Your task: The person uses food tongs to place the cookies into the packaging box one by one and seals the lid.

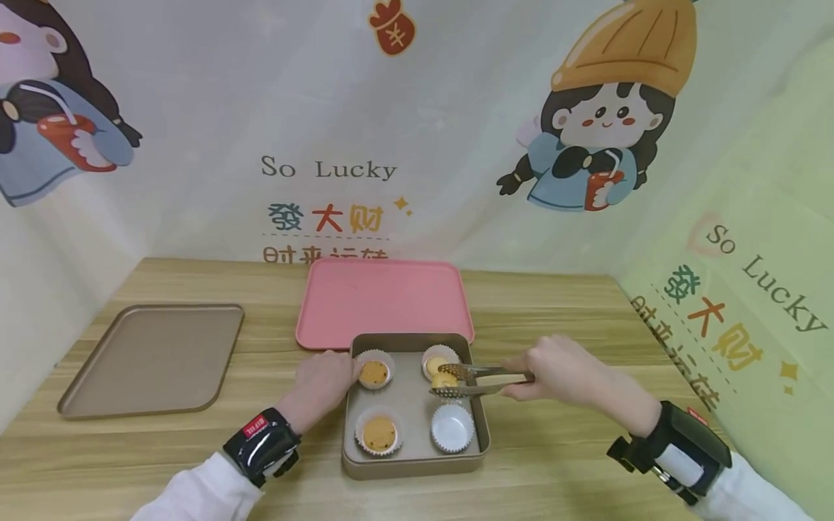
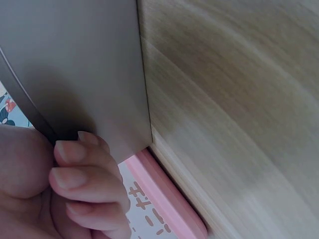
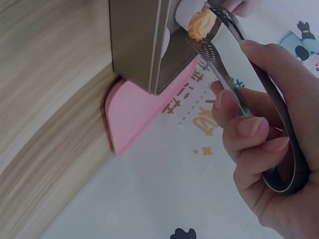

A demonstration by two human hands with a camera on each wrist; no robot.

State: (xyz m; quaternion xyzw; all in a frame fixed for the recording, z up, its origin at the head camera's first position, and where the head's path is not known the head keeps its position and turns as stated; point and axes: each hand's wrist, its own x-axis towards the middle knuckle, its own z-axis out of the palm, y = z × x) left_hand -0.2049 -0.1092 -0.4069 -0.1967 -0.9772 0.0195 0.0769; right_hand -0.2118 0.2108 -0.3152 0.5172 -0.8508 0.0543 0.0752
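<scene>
My left hand [image 1: 323,387] grips the left rim of a square, deep, bronze baking pan [image 1: 417,469]; the left wrist view shows its fingers [image 2: 79,179] against the outer wall. My right hand [image 1: 557,370] holds metal tongs [image 3: 279,94] with perforated tips. Between the tips is a pale yellow, ridged cookie [image 3: 202,24], over the pan's right half. Behind it sits a paper cup with a light cookie [image 1: 434,364], partly hidden by the tongs. A white paper cup [image 1: 452,428] at the front right shows no cookie. On the left, two cups hold browner, speckled cookies [image 1: 379,434].
A pink tray [image 1: 384,300] lies behind the pan, touching or nearly touching it. To the left, a flat bronze tray [image 1: 153,358] lies on the wooden table [image 1: 280,470]. Printed cloth [image 1: 326,94] hangs behind and at the sides.
</scene>
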